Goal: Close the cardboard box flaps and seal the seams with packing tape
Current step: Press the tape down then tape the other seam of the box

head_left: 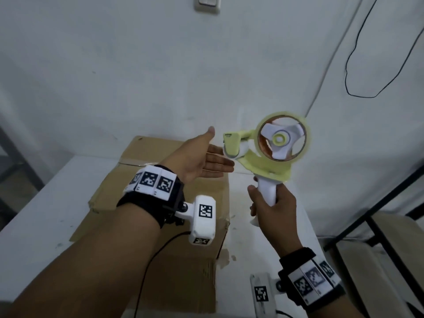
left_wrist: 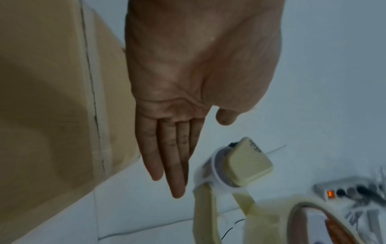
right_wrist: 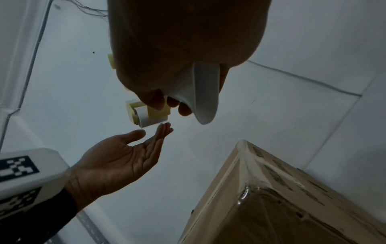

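Observation:
A brown cardboard box (head_left: 160, 226) stands on the white table with its top flaps down and old tape along a seam (left_wrist: 98, 132). My right hand (head_left: 273, 214) grips the white handle of a pale yellow tape dispenser (head_left: 266, 148) and holds it up in the air to the right of the box. A roll of clear tape (head_left: 284, 136) sits on its wheel. My left hand (head_left: 202, 157) is flat, palm up, fingers straight, just left of the dispenser's front roller (left_wrist: 240, 166). Its fingertips (right_wrist: 165, 128) lie close under the roller (right_wrist: 146, 115); whether they touch it is unclear.
The white table (head_left: 46, 214) meets a white wall with a light switch (head_left: 207, 4) and a hanging black cable (head_left: 367, 65). A black metal frame (head_left: 378, 226) stands to the right. A power strip with an orange light (left_wrist: 334, 193) lies beyond the dispenser.

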